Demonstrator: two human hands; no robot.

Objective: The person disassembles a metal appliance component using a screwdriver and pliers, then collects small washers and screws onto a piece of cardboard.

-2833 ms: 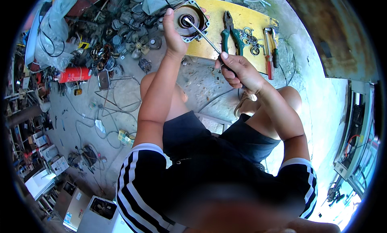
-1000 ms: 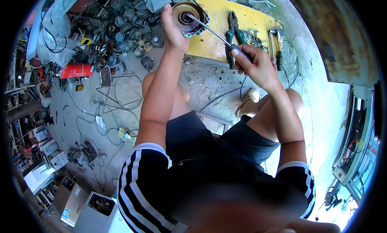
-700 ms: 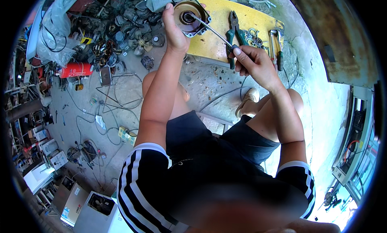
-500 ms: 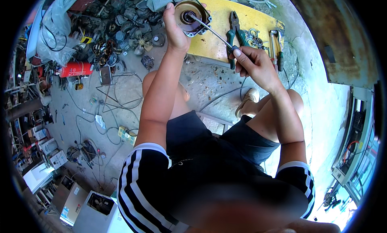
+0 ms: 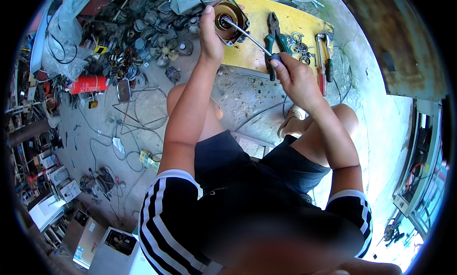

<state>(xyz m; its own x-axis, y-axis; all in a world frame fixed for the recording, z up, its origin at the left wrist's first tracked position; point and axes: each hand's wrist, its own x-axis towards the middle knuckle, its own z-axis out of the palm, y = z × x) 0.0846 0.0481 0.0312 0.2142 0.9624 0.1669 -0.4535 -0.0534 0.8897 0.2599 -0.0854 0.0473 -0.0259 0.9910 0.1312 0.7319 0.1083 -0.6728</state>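
1. One round motor housing (image 5: 231, 21): you are bracing it with your left hand (image 5: 211, 34), fingers closed on its rim, so it is not turning on the yellow board (image 5: 290, 25).
2. One screwdriver (image 5: 247, 35): your right hand (image 5: 293, 75) is gripping its handle, tip reaching into the housing's centre.
3. One pair of green-handled pliers (image 5: 275, 37), lying within reach beside it.
4. Several washers (image 5: 300, 41), too small for counting exactly.
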